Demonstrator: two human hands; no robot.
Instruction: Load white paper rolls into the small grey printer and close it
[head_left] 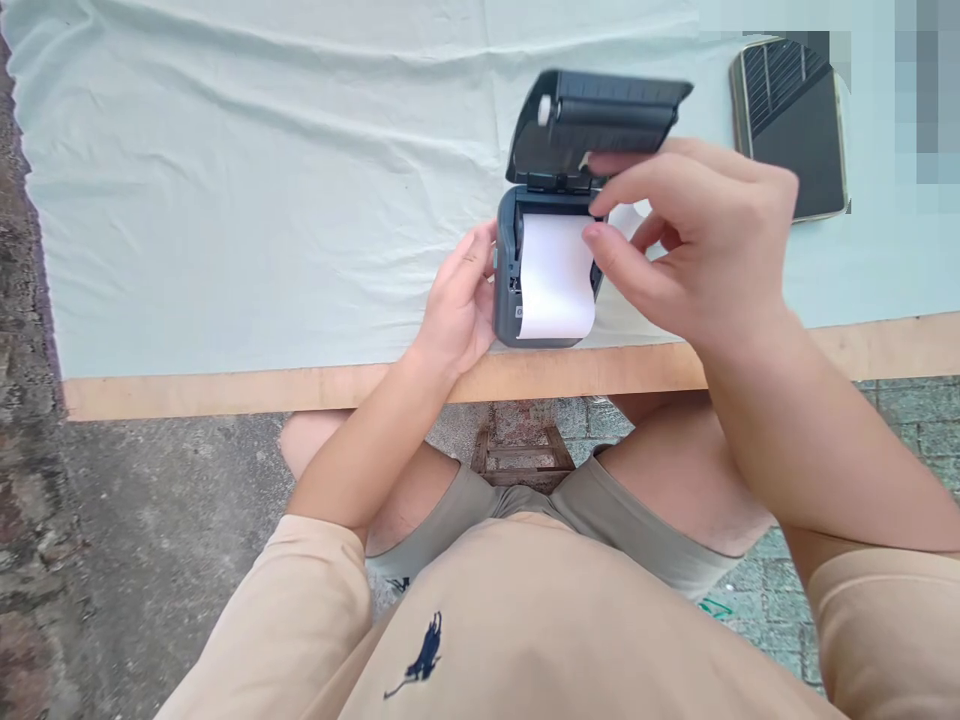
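A small dark label printer point(508, 320) stands at the table's front edge with its lid point(600, 115) raised. White paper point(557, 275) curves out of its compartment and over the front. My left hand point(461, 300) is closed around the printer's left side; some of its fingers are hidden behind the body. Over the right side hovers my right hand point(697, 230), fingers bent and a narrow gap between thumb and index finger. The thumb tip is at the paper's right edge and another finger reaches under the lid. Whether they touch cannot be made out.
A pale cloth point(262, 200) covers the table, with a bare wooden strip point(225, 390) along the front edge. To the right lies a dark-screened phone or tablet point(799, 140). A small white thing point(643, 208) shows partly behind my right fingers. Below is a wooden stool point(523, 462).
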